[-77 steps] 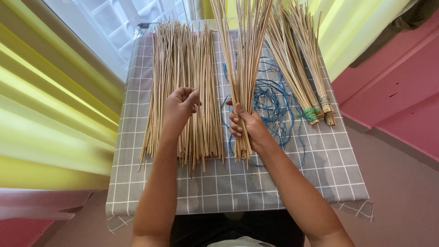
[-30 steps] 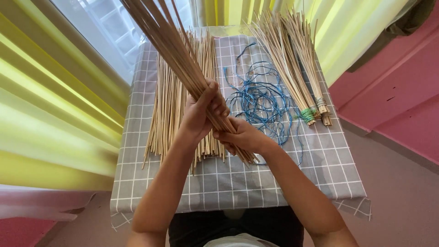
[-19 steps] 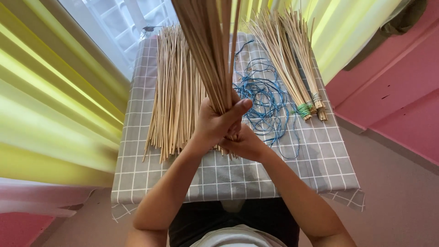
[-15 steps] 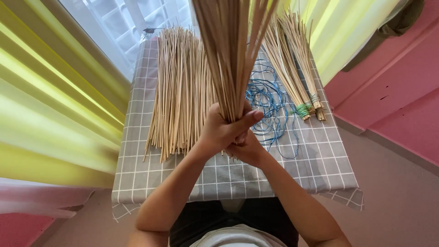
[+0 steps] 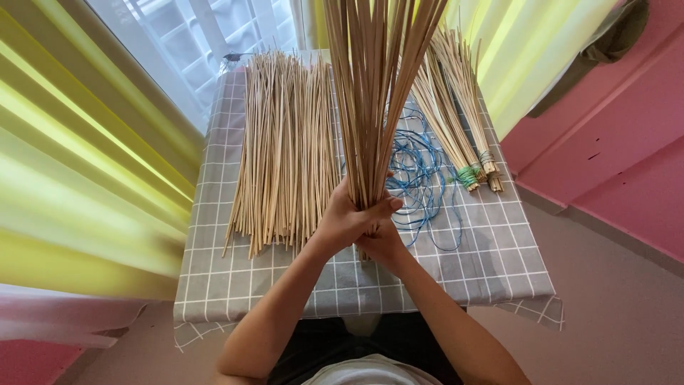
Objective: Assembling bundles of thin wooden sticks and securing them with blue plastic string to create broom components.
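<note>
— What are the two hands doing?

— Both grip one bundle of thin tan sticks (image 5: 374,107) at its lower end, above the near middle of the desk (image 5: 491,264). The left hand (image 5: 349,221) wraps around the bundle from the left, its fingers (image 5: 381,208) curled tight across the front of the sticks. The right hand (image 5: 385,246) sits just below and behind it, touching it; its fingers are closed on the base of the bundle, though most of them are hidden by the left hand.

— How does the bundle stand?

— Nearly upright, fanning out as it rises toward the camera and passing the top edge of the view. Its foot is at or just above the cloth; I cannot tell whether it touches.

— What lies around it?

— A grey checked cloth (image 5: 228,278) covers the desk. To the left lies a broad loose heap of sticks (image 5: 285,157), flat and running away from the person. Just to the right of the hands is a tangle of blue cord (image 5: 420,171). Further right lie tied bundles (image 5: 456,107), bound near their ends with green and pale wraps. Yellow curtains (image 5: 85,178) hang on the left, a pink wall (image 5: 620,142) stands on the right.
</note>
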